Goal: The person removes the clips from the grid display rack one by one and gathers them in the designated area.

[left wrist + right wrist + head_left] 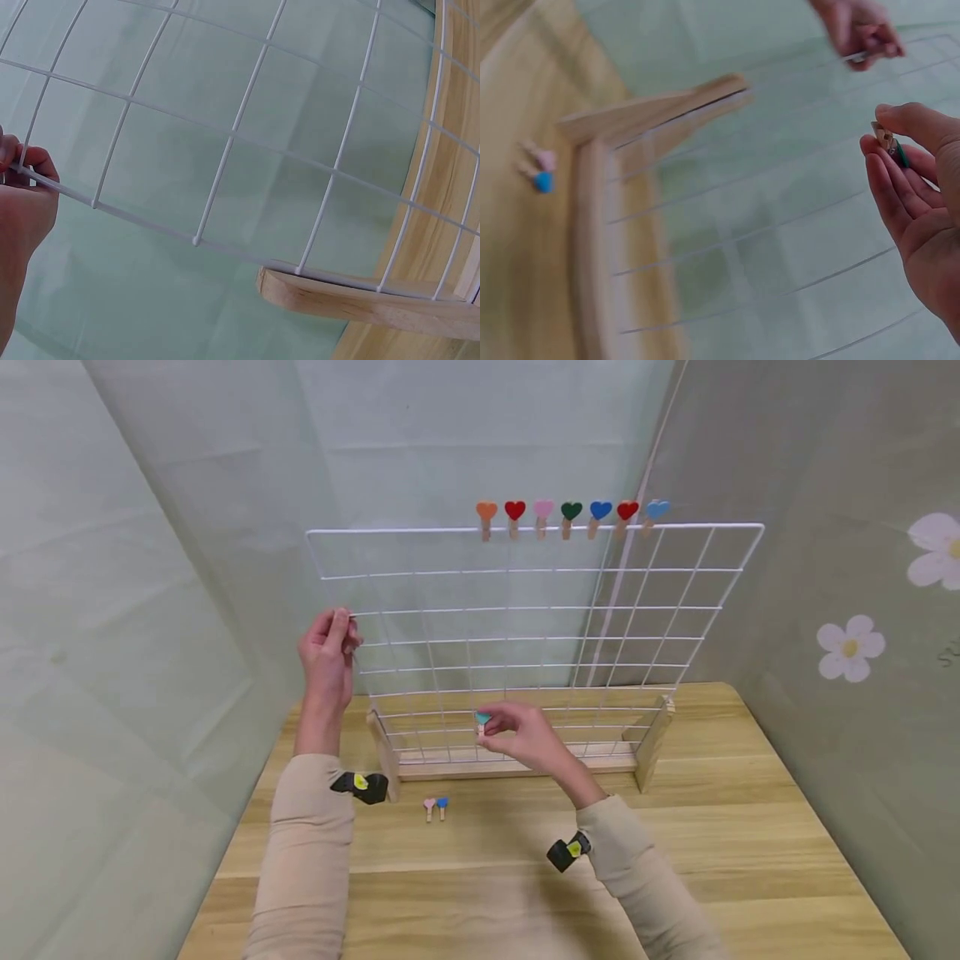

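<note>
Left hand: the left hand [327,653] is raised at the left edge of the white wire grid [525,635], with thumb and fingers pinching a wire there; the left wrist view shows the fingertips [30,166] closed on a thin white wire.
Right hand: the right hand [521,735] sits low in front of the grid, near the middle of its wooden base [517,767], and pinches a small clip between thumb and fingertips.
Held clip: the teal heart clip [482,720] is in the right hand's pinch, close to the lower wires of the grid; in the right wrist view its wooden end [885,138] shows at the fingertips, though blur makes it hard to say if it touches a wire.
Grid: it stands upright on its wooden base toward the far edge of the table [750,827], with wooden feet at both ends.
Clips on top wire: a row of seven heart clips [572,517] is pegged along the right half of the top wire, orange at the left end and light blue at the right.
Loose clips: a pink clip [429,807] and a blue clip [442,806] lie side by side on the table, just in front of the base, left of the middle.
</note>
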